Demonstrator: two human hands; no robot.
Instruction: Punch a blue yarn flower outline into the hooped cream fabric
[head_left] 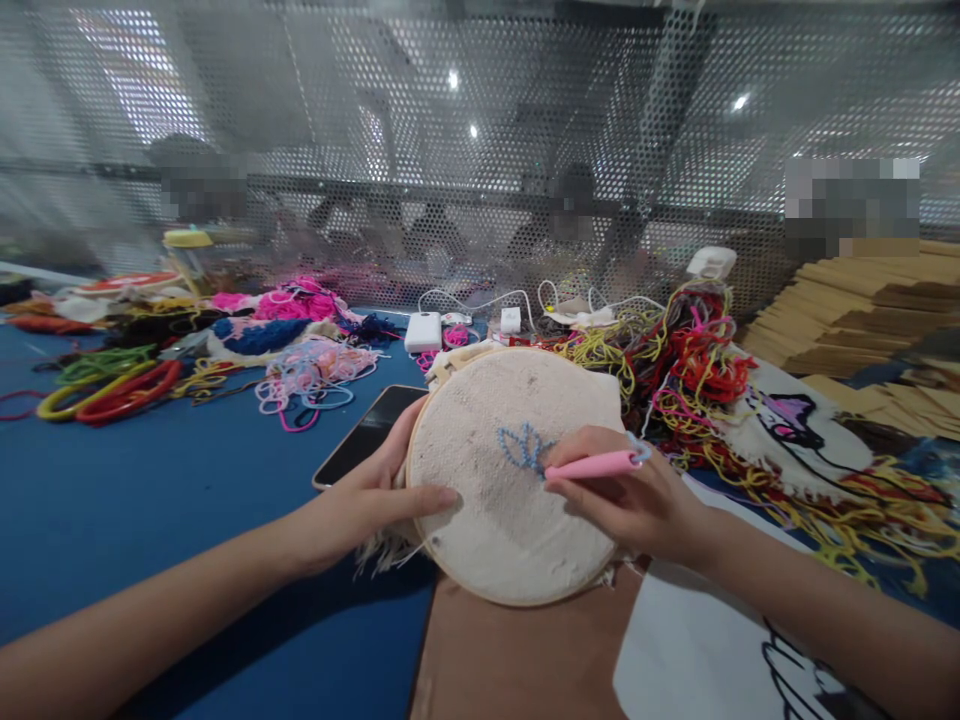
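Note:
A round embroidery hoop (495, 540) with cream cloth stretched in it is tilted toward me in the middle of the view. My left hand (390, 480) grips its left edge, thumb on the cloth and fingers behind, mostly hidden. Blue looped stitches (517, 445) form a small leaf-like outline near the cloth's centre. In my right hand (622, 500) is a pink punch needle (596, 466), pinched between thumb and fingers, its tip side at the stitches. Light blue yarn (639, 450) shows at the handle's back end.
A dark phone (367, 430) lies behind my left hand on the blue table (225, 480). Yarn heaps (697, 350) and a white cloth with a drawn figure (787, 420) are at right. White chargers (424, 332) sit before a perforated metal screen (480, 130); brown sheets (840, 310) are stacked far right.

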